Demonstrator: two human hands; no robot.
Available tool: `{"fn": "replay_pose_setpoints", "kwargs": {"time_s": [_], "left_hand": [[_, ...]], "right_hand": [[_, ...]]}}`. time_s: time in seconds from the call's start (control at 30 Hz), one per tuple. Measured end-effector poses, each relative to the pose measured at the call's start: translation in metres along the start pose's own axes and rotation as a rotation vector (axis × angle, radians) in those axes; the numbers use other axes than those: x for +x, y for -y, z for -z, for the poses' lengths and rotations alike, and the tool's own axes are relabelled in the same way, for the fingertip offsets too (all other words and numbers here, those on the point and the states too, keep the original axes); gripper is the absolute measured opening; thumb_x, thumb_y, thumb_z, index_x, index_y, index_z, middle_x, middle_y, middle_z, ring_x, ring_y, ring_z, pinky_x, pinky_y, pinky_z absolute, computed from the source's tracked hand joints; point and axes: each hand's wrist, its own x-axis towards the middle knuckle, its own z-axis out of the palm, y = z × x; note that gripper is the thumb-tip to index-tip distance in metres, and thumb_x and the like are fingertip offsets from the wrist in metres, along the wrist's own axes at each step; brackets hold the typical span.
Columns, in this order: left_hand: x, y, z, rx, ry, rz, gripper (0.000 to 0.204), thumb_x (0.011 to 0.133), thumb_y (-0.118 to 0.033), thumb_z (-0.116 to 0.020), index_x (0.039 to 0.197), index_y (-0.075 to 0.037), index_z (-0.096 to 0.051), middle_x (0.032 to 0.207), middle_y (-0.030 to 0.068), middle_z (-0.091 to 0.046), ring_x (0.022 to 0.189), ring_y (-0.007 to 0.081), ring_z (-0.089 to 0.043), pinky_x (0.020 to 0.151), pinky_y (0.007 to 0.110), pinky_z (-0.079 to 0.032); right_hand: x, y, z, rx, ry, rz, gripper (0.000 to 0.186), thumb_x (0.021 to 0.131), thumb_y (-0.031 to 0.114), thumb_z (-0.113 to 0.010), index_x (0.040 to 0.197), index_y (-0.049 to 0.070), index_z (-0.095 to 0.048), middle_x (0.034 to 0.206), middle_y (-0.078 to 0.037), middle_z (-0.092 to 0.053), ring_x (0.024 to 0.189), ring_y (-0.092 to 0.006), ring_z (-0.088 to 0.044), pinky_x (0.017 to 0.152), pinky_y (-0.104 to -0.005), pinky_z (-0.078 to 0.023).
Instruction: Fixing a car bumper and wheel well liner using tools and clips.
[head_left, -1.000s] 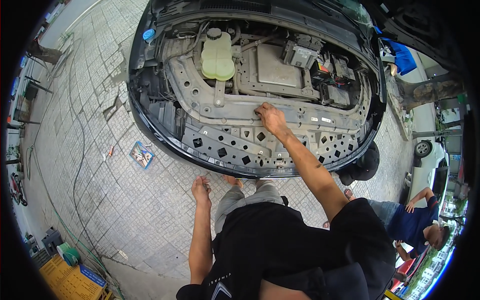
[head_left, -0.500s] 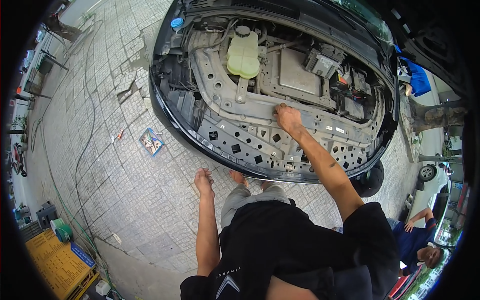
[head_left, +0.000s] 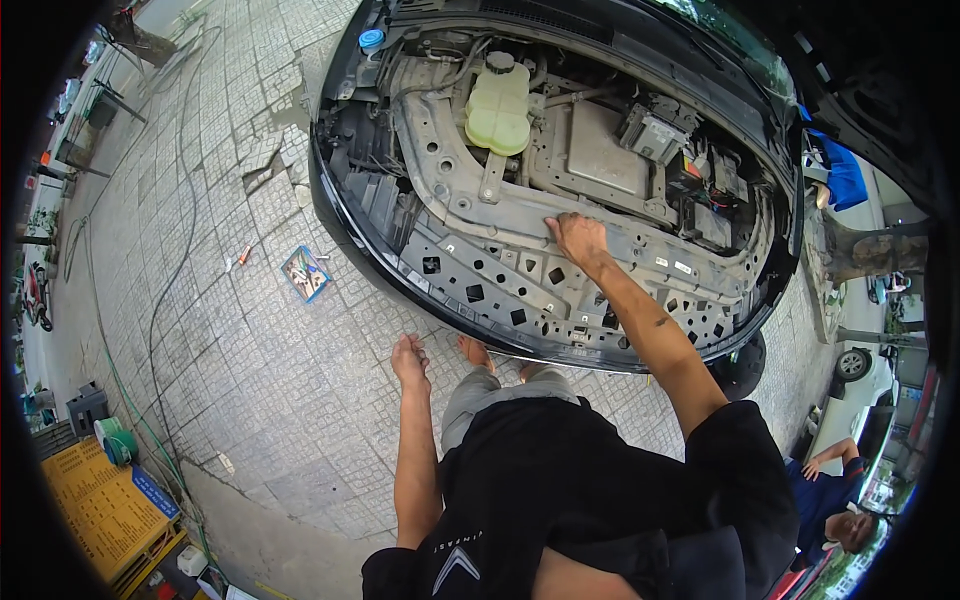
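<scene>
The person's right hand [head_left: 580,240] was down on the grey crossmember [head_left: 515,213], which ran across the open engine bay behind its front edge. The fingers were curled; from where I stood, I couldn't tell whether they pinched anything. The left hand [head_left: 410,362] hung half-curled over the pavement [head_left: 220,350], out past the front bumper [head_left: 395,285], and I couldn't make out anything in it. Toward the bay's rear left corner stood a pale green reservoir [head_left: 497,112], with a flat cover [head_left: 608,150] beside it. A blue-rimmed tray [head_left: 319,292] of small items lay off the bumper's left side.
</scene>
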Motion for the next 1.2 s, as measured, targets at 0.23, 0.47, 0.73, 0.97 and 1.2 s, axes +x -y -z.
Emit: {"fn": "replay_pose_setpoints", "kwargs": {"time_s": [0.23,0.47,0.73,0.97,1.2], "left_hand": [[0.0,0.004,0.012,-0.066,-0.021,0.037,0.032,0.101,-0.038,-0.052,0.1,-0.008,-0.063,0.076,-0.002,-0.056,0.062,0.0071,-0.048,0.052,0.022,-0.038],[-0.001,0.005,0.007,-0.069,0.003,0.057,0.03,0.101,-0.037,-0.052,0.102,-0.009,-0.064,0.078,-0.0016,-0.057,0.064,0.0088,-0.049,0.055,0.024,-0.039],[0.008,0.001,0.005,-0.091,0.098,0.078,0.032,0.1,-0.037,-0.053,0.111,-0.008,-0.061,0.081,-0.003,-0.057,0.069,0.0093,-0.046,0.064,0.028,-0.036],[0.008,-0.001,-0.001,-0.032,0.138,0.123,0.034,0.1,-0.04,-0.053,0.111,-0.009,-0.062,0.083,-0.0033,-0.055,0.074,0.0103,-0.046,0.07,0.031,-0.036],[0.008,-0.009,-0.007,-0.065,0.204,0.101,0.034,0.099,-0.036,-0.053,0.116,-0.009,-0.062,0.088,-0.0019,-0.058,0.075,0.0109,-0.048,0.075,0.032,-0.038]], "right_hand": [[0.001,-0.012,0.007,-0.076,-0.02,0.328,0.023,0.091,0.017,-0.058,0.11,0.003,-0.056,0.116,-0.018,-0.06,0.11,-0.0331,-0.061,0.082,-0.0433,-0.055],[0.012,-0.015,-0.013,-0.102,0.059,0.204,0.029,0.1,0.03,-0.048,0.108,0.004,-0.058,0.092,-0.018,-0.071,0.085,-0.0353,-0.071,0.07,-0.0455,-0.057],[0.01,-0.031,-0.002,-0.111,-0.036,0.458,0.024,0.094,0.022,-0.056,0.111,0.005,-0.057,0.105,-0.017,-0.066,0.099,-0.0348,-0.068,0.081,-0.0435,-0.056],[0.01,-0.014,0.006,-0.056,0.1,0.231,0.037,0.101,0.036,-0.045,0.097,0.01,-0.071,0.095,-0.016,-0.073,0.093,-0.0315,-0.071,0.079,-0.0452,-0.057],[0.002,-0.022,-0.001,-0.152,-0.101,0.347,0.023,0.094,0.022,-0.052,0.108,0.007,-0.062,0.099,-0.015,-0.071,0.096,-0.0301,-0.07,0.079,-0.0423,-0.057]]}}
